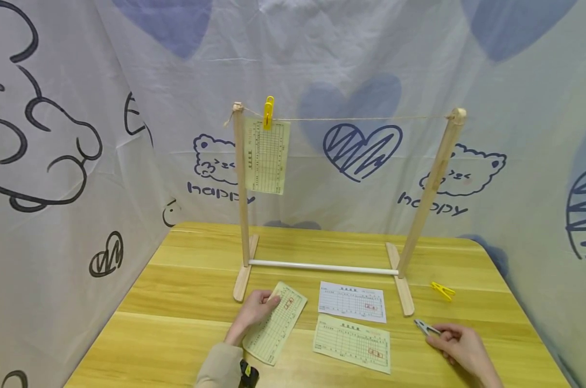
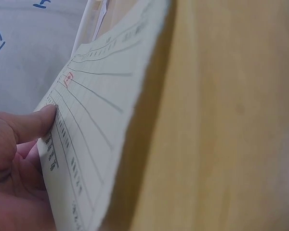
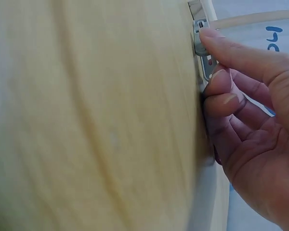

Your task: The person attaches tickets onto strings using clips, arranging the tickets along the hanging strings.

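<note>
In the head view my left hand (image 1: pixel 256 311) pinches a pale green printed slip (image 1: pixel 282 326) by its upper left edge. The left wrist view shows the thumb (image 2: pixel 36 124) lying on the slip's printed face, with the slip tilted up from the table. At the right, my right hand (image 1: pixel 460 347) holds a grey clothespin (image 1: pixel 426 326) between thumb and fingers, close to the tabletop. The right wrist view has the thumb on the grey clothespin (image 3: pixel 201 43). Between the hands lie a white slip (image 1: pixel 352 302) and another green slip (image 1: pixel 352 343).
A wooden frame (image 1: pixel 431 188) stands at the back with a string (image 1: pixel 351 118) across its top and a white rod (image 1: pixel 322 266) low down. One green slip (image 1: pixel 266 161) hangs there under a yellow clothespin (image 1: pixel 269 113). Another yellow clothespin (image 1: pixel 442 291) lies at the table's right.
</note>
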Demonstrator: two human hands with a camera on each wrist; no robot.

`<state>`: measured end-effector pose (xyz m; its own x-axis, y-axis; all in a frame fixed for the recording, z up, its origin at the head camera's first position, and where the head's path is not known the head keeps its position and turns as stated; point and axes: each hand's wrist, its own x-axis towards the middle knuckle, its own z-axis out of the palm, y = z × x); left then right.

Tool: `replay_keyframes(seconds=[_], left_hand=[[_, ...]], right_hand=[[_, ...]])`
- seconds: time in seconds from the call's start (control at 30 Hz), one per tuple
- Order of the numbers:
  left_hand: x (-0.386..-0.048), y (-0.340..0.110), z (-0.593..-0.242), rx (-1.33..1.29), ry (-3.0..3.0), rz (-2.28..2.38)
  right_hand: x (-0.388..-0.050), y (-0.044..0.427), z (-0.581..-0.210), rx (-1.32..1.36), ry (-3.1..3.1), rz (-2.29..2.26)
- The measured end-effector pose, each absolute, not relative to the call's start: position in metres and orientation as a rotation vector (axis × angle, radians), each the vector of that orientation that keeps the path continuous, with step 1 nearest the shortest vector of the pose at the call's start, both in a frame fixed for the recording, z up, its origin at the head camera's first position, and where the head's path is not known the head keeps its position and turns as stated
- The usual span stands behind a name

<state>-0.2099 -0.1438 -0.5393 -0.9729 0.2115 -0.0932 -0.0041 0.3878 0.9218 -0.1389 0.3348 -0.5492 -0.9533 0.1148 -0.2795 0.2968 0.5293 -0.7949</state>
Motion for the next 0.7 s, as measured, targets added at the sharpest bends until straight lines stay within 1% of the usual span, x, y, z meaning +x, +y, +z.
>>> replay_keyframes(seconds=[0.7], left_hand=[[-0.2094, -0.1433, -0.5394, 0.181, 2.453, 1.634]], right_hand=[[-0.1409, 0.3351, -0.5487, 0.279, 2.704, -1.237]])
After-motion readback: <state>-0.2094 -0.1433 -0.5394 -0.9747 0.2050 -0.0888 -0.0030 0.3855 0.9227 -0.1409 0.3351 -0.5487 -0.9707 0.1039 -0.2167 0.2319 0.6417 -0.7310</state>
